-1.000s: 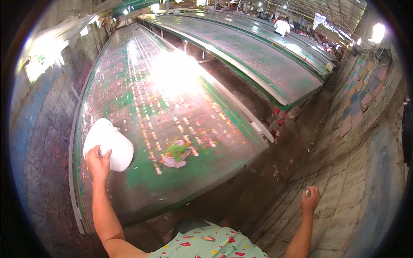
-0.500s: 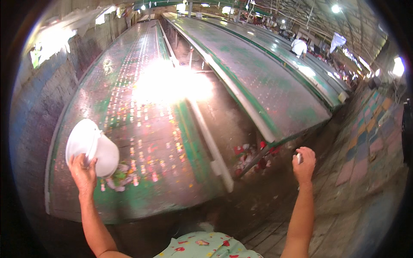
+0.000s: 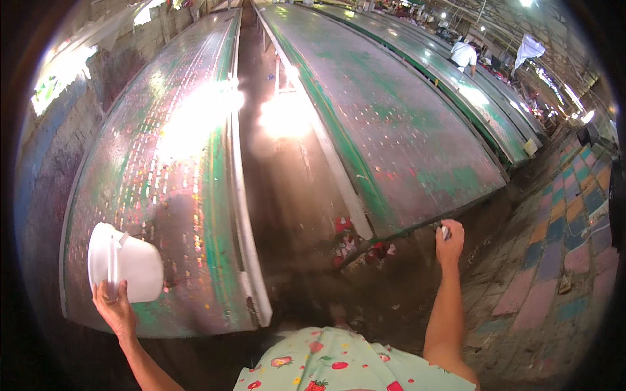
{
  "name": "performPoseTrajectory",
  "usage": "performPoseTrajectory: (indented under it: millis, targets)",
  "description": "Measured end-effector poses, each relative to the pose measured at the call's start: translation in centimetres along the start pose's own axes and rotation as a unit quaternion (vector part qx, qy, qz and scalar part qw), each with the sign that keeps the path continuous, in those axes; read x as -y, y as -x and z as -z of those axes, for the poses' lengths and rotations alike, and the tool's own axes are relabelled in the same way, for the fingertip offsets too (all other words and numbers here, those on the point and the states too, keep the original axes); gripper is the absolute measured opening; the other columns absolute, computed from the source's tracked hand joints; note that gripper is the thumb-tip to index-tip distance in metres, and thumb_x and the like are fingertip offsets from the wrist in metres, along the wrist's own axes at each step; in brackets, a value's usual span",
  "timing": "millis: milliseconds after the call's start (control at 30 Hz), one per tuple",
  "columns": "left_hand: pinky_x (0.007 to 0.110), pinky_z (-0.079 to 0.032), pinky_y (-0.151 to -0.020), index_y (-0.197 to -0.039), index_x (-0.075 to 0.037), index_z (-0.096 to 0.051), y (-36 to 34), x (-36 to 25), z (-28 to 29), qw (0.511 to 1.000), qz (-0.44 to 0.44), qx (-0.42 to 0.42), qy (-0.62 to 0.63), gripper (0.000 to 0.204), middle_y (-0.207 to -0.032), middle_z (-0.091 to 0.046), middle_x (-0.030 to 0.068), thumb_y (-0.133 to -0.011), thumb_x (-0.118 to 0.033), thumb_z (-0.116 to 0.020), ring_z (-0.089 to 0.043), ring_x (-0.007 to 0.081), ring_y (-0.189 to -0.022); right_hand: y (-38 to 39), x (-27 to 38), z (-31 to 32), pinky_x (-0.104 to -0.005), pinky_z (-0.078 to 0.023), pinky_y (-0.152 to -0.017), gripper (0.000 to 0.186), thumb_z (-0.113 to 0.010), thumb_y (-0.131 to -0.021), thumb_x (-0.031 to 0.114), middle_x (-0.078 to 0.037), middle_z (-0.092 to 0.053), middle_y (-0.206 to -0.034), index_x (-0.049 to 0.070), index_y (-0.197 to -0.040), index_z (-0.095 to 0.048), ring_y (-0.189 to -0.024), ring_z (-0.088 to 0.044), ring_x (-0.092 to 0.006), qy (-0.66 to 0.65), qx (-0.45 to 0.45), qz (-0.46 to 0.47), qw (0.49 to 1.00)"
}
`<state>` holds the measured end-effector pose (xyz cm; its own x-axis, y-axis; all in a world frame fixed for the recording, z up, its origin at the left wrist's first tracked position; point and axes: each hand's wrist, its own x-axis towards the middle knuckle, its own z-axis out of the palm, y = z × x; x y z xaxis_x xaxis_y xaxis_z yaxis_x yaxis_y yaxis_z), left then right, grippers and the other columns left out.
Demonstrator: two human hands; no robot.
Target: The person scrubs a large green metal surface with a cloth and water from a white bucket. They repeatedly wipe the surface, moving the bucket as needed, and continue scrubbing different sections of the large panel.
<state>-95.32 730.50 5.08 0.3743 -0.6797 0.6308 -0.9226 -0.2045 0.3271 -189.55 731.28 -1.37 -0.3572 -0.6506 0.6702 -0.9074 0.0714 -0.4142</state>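
1. Holding the white plastic bucket [image 3: 138, 268] by its rim, my left hand [image 3: 116, 311] pinches it between thumb and fingers, over the near end of the left-hand counter [image 3: 182, 306]; whether bucket and counter touch, I can't tell.
2. I'd keep that pinch firm and the wrist steady, since one-sided support could let the bucket swing.
3. Its rim end points left, base right; the long axis runs roughly crosswise.
4. Well apart, my right hand [image 3: 451, 245] curls around a small pale object [image 3: 446, 232].
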Motion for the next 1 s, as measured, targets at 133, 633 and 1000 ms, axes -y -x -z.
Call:
performPoseTrajectory:
  millis: [133, 633, 1000]
  targets:
    - [0.061, -0.048, -0.125, -0.14, 0.009, -0.07, 5.4, -3.3, 3.8, 0.997, -0.003, -0.019, -0.073, 0.051, -0.143, -0.07, 0.0315, -0.101, -0.015, -0.092, -0.054, 0.0516, -0.154, -6.7, -5.7, -4.7, -0.0527, -0.053, -0.114, 0.027, -0.084, -0.093, 0.01, -0.016, -0.078, -0.129, 0.006, -0.119, -0.079, -0.127, -0.07, -0.0405, -0.034, -0.005, 0.028, 0.999]
    - [0.065, -0.042, -0.132, -0.095, 0.003, -0.063, 21.2, -14.8, 20.2, 0.957, 0.109, 0.048, -0.263, 0.031, -0.089, -0.06, 0.0182, -0.089, -0.01, -0.09, -0.063, 0.0433, -0.092, -18.7, 28.8, -37.3, -0.0479, -0.057, -0.112, 0.026, -0.085, -0.094, 0.005, -0.017, -0.077, -0.129, 0.003, -0.119, -0.08, -0.124, -0.072, -0.0383, -0.398, 0.162, 0.235, 0.872]
    - [0.06, -0.049, -0.125, -0.098, -0.003, -0.07, 17.0, -22.9, 19.0, 0.953, 0.184, 0.063, -0.232, 0.033, -0.086, -0.065, 0.0109, -0.077, -0.002, -0.095, -0.069, 0.0358, -0.087, -6.0, 59.2, -44.9, -0.0525, -0.053, -0.112, 0.031, -0.089, -0.087, 0.018, -0.006, -0.078, -0.13, 0.014, -0.117, -0.081, -0.131, -0.068, -0.0327, -0.396, 0.314, 0.607, 0.614]
